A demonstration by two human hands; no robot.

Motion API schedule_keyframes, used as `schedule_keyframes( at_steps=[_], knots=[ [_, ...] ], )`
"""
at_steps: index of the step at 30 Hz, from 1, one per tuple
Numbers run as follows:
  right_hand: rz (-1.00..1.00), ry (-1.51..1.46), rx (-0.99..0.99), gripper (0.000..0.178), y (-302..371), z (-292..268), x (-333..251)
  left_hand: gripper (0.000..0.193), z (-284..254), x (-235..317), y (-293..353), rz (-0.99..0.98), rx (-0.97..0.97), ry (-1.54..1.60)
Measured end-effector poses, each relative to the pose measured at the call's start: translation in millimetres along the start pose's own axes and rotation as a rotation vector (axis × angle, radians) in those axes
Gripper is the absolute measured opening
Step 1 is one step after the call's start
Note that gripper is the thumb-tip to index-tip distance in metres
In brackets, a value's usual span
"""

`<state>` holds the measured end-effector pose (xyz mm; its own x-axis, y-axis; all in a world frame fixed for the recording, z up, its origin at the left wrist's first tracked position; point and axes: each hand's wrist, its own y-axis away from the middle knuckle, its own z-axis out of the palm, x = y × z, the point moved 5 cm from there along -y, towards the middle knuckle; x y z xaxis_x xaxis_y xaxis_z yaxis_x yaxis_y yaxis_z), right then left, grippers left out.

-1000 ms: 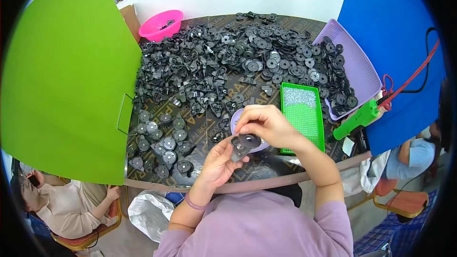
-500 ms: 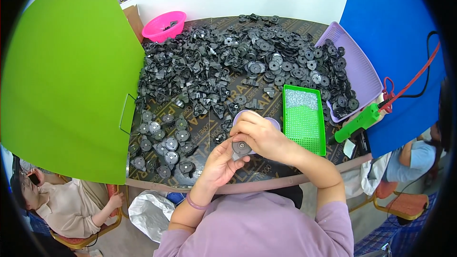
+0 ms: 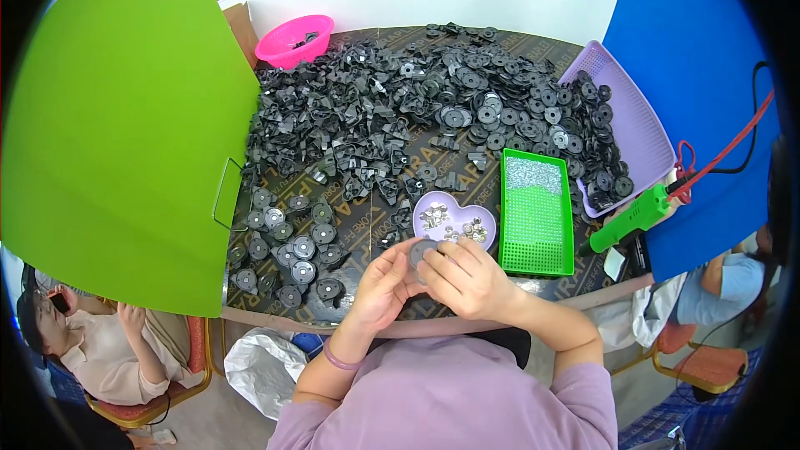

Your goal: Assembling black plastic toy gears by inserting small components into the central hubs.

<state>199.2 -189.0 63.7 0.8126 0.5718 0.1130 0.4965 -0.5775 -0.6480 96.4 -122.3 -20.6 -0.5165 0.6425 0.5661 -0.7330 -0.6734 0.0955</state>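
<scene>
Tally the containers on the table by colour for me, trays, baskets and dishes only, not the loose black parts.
Pink round basket: 1
Lilac flat tray: 1
Lilac heart-shaped dish: 1
Green rectangular tray: 1
Total: 4 containers, 2 of them lilac.

small dark round plastic part (image 3: pixel 421 252) at lower centre of frame mostly hidden between left hand (image 3: pixel 382 285) and right hand (image 3: pixel 468 280); grip on it unclear. small silvery metal bits in pale purple heart-shaped dish (image 3: pixel 457 218) too small to tell apart. contents of pink plastic basket (image 3: pixel 293 38), upper left, unclear. seated person (image 3: pixel 87 342) at lower left cut by frame rim.
</scene>
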Motion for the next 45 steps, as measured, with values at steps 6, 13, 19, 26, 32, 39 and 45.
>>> schedule_keyframes(
  at_steps=[6,13,19,26,32,39,45],
  knots=[
    [-0.097,-0.065,0.04,0.023,16,26,-13,0.033,-19,43,38,0.357,0.236,-0.83],
    [-0.311,-0.134,-0.066,0.023,16,101,-37,0.026,-27,83,85,0.585,0.513,-1.773],
    [-0.387,-0.124,-0.042,0.022,-7,120,-51,0.034,-49,66,90,0.462,0.491,-2.14],
    [-0.324,-0.283,-0.088,0.034,-16,108,-46,0.034,-46,76,86,0.446,0.474,-2.097],
    [-0.047,-0.287,-0.003,0.027,-13,79,22,0.029,-30,108,69,0.585,0.375,-2.022],
    [0.73,0.335,-0.352,0.018,29,59,155,0.034,-36,138,-61,0.539,0.095,-2.376],
    [0.87,0.25,-0.475,0.03,58,68,194,0.035,-66,117,-129,0.313,-0.1,-2.481]
  ],
)
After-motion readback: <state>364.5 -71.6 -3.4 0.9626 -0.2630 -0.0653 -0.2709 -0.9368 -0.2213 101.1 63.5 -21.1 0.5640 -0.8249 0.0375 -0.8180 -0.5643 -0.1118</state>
